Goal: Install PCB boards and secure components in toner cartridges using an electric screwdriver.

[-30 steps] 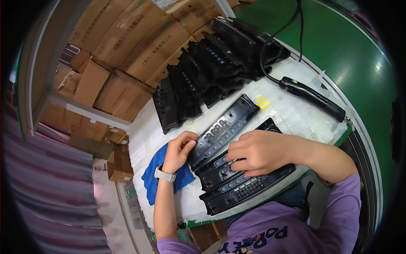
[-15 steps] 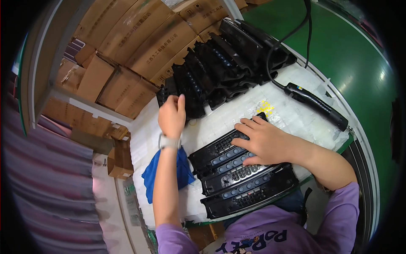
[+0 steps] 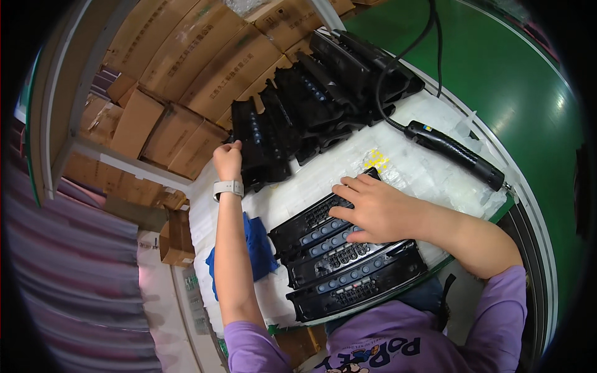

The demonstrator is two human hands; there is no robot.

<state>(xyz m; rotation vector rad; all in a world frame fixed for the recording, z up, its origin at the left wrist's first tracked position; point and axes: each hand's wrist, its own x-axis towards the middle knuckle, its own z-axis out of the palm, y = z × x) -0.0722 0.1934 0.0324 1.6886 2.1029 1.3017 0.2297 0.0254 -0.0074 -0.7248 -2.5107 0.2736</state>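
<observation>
At the left end of a row of standing black plastic housings [image 3: 264, 158], my left hand [image 3: 228, 160] has its fingers closed on the edge of the end housing. A light-coloured watch is on that wrist. My right hand [image 3: 379, 210] lies with fingers spread over several long black panels [image 3: 357, 273] set side by side near me. Round grey-blue buttons and small slots show along the panels. The right fingers rest on the farther panels and hide part of them.
A black corded power screwdriver [image 3: 457, 155] lies at the right on the white padded surface [image 3: 429, 115]. Yellow dots [image 3: 375, 161] mark the padding beyond my right hand. A blue cloth [image 3: 258, 248] is beside my left forearm. Cardboard boxes [image 3: 211, 68] are stacked behind the housings.
My left hand has moved left and slightly farther away, to the outer edge of the end housing. My right hand stays on the panels. The whole view has shifted a little.
</observation>
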